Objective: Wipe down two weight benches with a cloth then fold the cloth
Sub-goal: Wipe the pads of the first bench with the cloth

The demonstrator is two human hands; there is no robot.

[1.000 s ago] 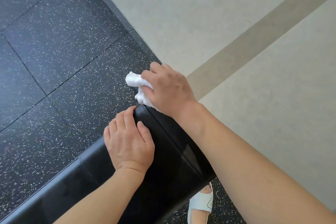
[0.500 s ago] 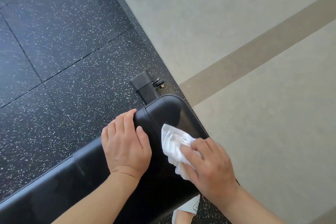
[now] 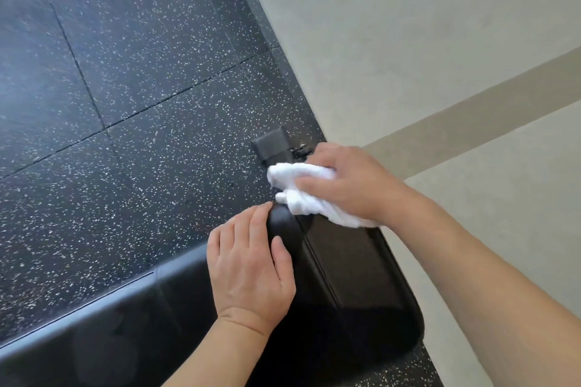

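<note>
The weight bench [image 3: 345, 276], black padded, is cut off at the lower left edge of view; only its far end pad and part of the long pad show. Its long axis runs from the lower left up to the right, ending near the line where the speckled black floor mat [image 3: 125, 104] meets the pale floor [image 3: 408, 25]. A black frame foot [image 3: 272, 143] juts out past the bench end, its near part hidden by the cloth. The small fitting beside it is too blurred to identify.

The white cloth [image 3: 301, 195] sits bunched on the far end of the bench, its right portion covered by the right hand [image 3: 349, 182]. That hand's grip is curled round the cloth, thumb on the near side, pressing it onto the pad. How much cloth lies under the palm cannot be seen.

The left hand [image 3: 251, 264] rests flat on the bench's left edge, fingers straight and together, holding nothing. Both forearms are cut off at the bottom edge of view. A tan stripe [image 3: 471, 110] crosses the pale floor.
</note>
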